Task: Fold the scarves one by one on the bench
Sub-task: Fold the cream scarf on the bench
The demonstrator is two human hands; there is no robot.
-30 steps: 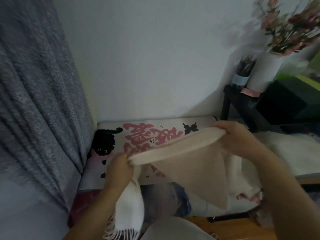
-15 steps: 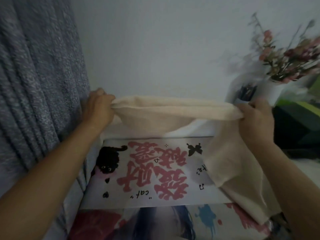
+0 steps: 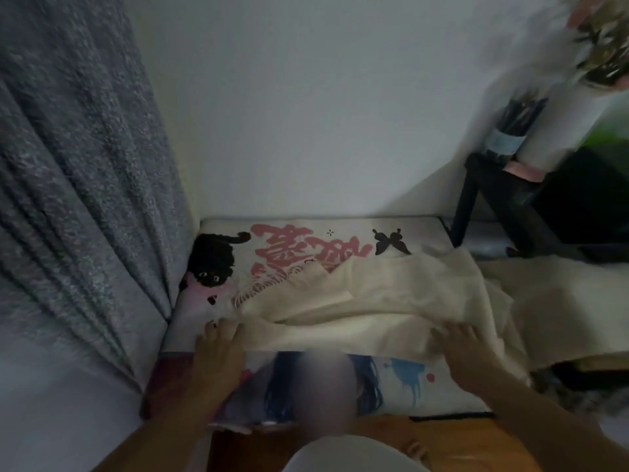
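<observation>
A soft cream scarf (image 3: pixel 357 301), fringed at one end, lay rumpled across the printed surface (image 3: pixel 391 383); left hand (image 3: pixel 221 342) and right hand (image 3: pixel 463 345) pressed flat on it, fingers spread.

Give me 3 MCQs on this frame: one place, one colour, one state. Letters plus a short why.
1. Where does the cream scarf lie?
A. spread on the printed bench cover
B. hung on the curtain
C. on the floor

2. What colour are the large characters printed on the bench cover?
A. green
B. pink
C. yellow

3. How do the hands meet the scarf?
A. both lift it in the air
B. only one touches it
C. both rest on its near edge, on the bench

Answers:
1 A: the scarf drapes across the cover, its fringe near the black cat print.
2 B: the characters by the butterfly print are pink.
3 C: the left hand sits at the scarf's left corner and the right hand lies flat on its right part.
</observation>
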